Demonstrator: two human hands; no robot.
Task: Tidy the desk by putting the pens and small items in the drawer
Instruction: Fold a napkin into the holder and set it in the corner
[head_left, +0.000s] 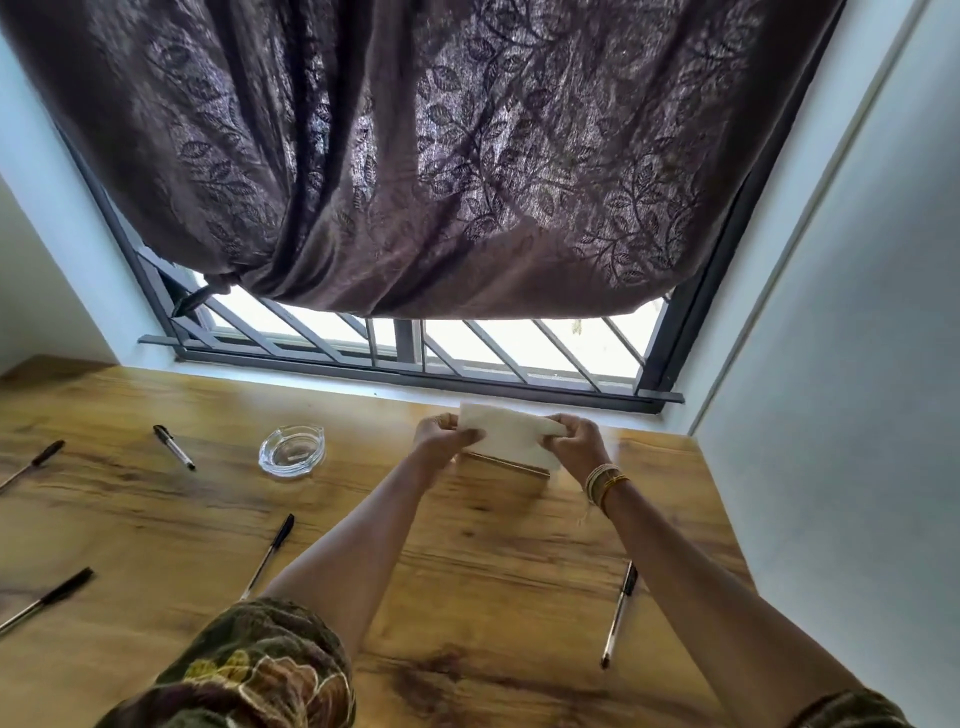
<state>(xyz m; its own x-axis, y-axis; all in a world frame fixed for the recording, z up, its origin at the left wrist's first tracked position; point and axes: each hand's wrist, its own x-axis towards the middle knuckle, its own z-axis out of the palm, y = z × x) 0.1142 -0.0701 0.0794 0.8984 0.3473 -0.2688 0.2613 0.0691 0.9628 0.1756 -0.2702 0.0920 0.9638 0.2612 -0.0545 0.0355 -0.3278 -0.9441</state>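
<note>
A white folded paper is pinched at its ends by the left hand and right hand, long axis sideways, right of the glass ashtray. Pens lie scattered on the table; no writing is readable.

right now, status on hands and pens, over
Left hand and right hand both gripping white folded paper above desk. Five pens loose, nearest. Glass ashtray out. No drawer in view.

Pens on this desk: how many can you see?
5. Far left pen; pen left of the glass ashtray; near-left pen; centre pen; right pen. Arms may hide others.
</note>
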